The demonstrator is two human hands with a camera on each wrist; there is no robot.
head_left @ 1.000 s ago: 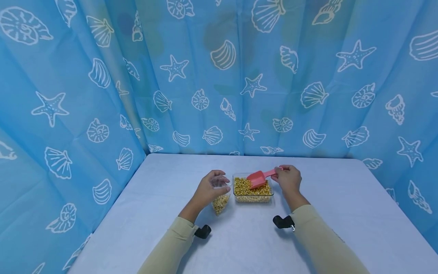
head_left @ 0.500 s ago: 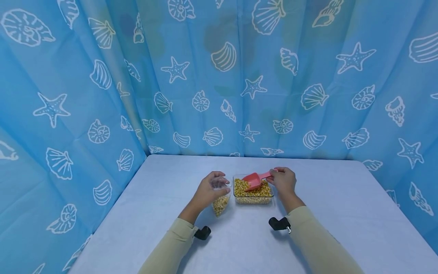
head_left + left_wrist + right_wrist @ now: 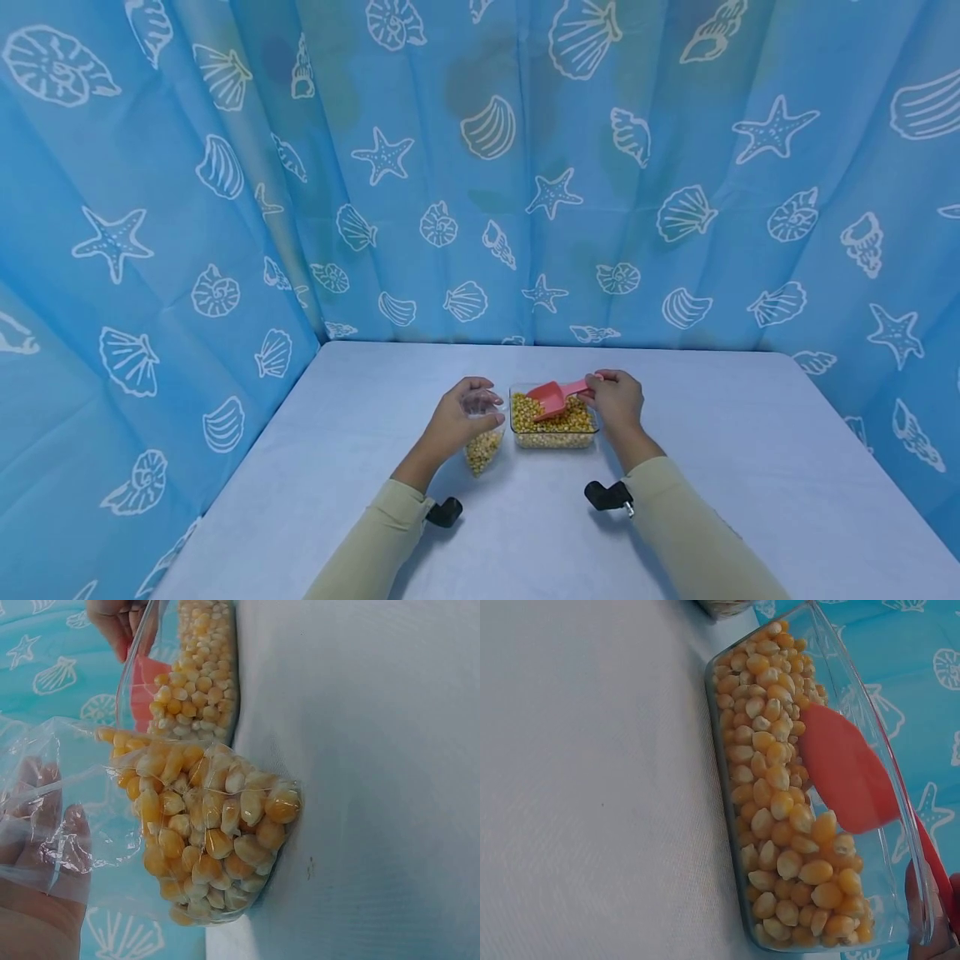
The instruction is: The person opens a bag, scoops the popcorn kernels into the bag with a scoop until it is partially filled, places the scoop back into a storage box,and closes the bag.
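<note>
My left hand (image 3: 452,423) holds a clear plastic bag (image 3: 105,814) by its top, with thumb and fingers curled round the mouth. Yellow corn kernels (image 3: 214,832) fill the bag's lower part, which hangs down in a point close over the table. Right of it stands a rectangular glass container (image 3: 556,432) filled with more corn kernels (image 3: 769,780). My right hand (image 3: 621,402) pinches the handle of a pink-red scoop (image 3: 551,400) at the container's right side. The scoop's blade tilts down to the left, its front edge in among the kernels.
A white cloth covers the table (image 3: 555,533). Behind and to the left hangs a blue curtain (image 3: 420,167) with white shells and starfish. Each wrist carries a black camera mount (image 3: 444,512) over a pale sleeve (image 3: 375,533).
My right hand and the scoop have shifted left and slightly down, the blade moving across the kernels toward the container's left side. The left hand and bag stay nearly still.
</note>
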